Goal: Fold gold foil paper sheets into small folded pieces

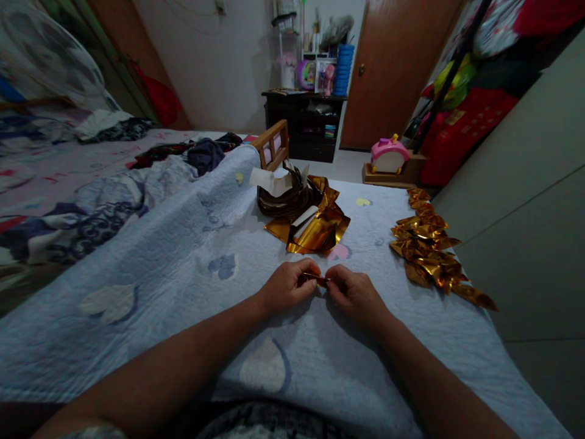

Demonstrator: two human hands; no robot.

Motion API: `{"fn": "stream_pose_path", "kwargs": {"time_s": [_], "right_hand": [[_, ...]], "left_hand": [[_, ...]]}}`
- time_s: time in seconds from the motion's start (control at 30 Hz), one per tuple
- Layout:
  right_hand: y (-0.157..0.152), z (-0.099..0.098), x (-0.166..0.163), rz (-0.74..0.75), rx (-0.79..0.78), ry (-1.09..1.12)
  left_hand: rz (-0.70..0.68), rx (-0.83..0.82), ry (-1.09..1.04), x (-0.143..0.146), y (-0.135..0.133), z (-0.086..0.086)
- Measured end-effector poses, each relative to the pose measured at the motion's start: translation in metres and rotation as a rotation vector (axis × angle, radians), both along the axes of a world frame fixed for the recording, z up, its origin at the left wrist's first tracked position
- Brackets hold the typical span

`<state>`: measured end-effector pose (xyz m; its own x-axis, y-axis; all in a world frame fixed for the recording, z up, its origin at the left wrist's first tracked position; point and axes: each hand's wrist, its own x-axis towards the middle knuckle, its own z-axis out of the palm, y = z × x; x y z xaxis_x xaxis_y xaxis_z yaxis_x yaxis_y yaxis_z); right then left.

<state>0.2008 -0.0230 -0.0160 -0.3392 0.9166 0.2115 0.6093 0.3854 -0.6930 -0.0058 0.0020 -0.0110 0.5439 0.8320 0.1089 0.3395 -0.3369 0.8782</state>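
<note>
Between my two hands is a small folded piece of gold foil paper [315, 277], mostly covered by the fingers. My left hand [287, 285] pinches its left end between thumb and fingers. Its right end is pinched by my right hand [355, 292]. Just beyond the hands lie loose sheets of gold foil paper [315, 235], some showing a white side. Behind them sits a dark brown stack of paper [283, 195] with pale sheets on top. Along the right edge runs a row of folded gold foil pieces [427, 244].
A light blue quilt [192, 317] with heart shapes covers the surface under my hands. To the left is a bed with rumpled clothes [205, 155]. A pink toy [390, 153] stands beyond the far edge. A pale cabinet [525, 231] borders the right side.
</note>
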Motion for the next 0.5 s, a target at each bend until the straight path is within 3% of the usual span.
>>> {"fn": "stream_pose_path", "kwargs": {"time_s": [0.23,0.5], "right_hand": [[-0.0003,-0.0002,-0.0016,-0.045,0.025,-0.03],[-0.0009,-0.0051,-0.0064,-0.079,0.034,-0.036]], "left_hand": [[0.077,0.17,0.11,0.0013,-0.0023,0.0052],[0.099,0.271,0.273,0.0037,-0.0035,-0.0037]]}}
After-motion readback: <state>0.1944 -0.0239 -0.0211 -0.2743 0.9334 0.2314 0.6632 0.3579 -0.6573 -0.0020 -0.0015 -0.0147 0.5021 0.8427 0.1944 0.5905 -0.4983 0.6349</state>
